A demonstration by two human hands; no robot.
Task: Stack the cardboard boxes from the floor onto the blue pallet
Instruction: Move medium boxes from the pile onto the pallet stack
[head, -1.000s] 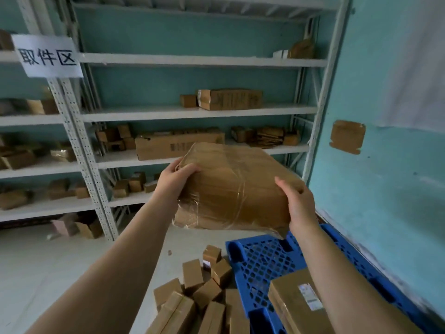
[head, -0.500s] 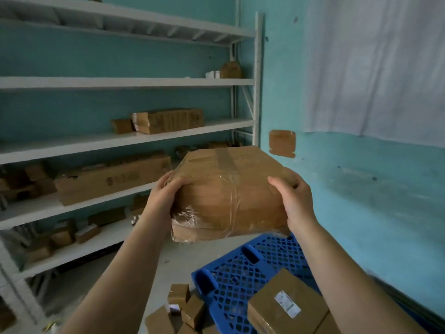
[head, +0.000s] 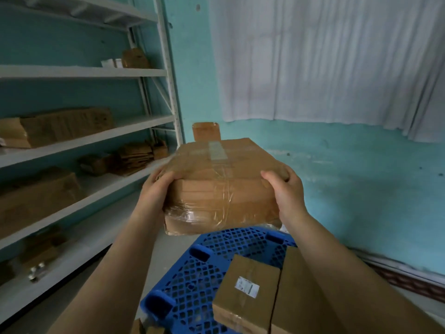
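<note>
Above the blue pallet (head: 192, 273), the left hand (head: 154, 191) and right hand (head: 286, 189) grip a taped cardboard box (head: 224, 186) by its sides; two labelled boxes (head: 248, 290) sit on the pallet.

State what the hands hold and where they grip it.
A taped cardboard box, held above the blue pallet: left hand grips its left side, right hand its right.

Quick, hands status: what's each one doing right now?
Left hand: grips the left side of the taped cardboard box, held above the blue pallet.
Right hand: grips the box's right side.
</note>
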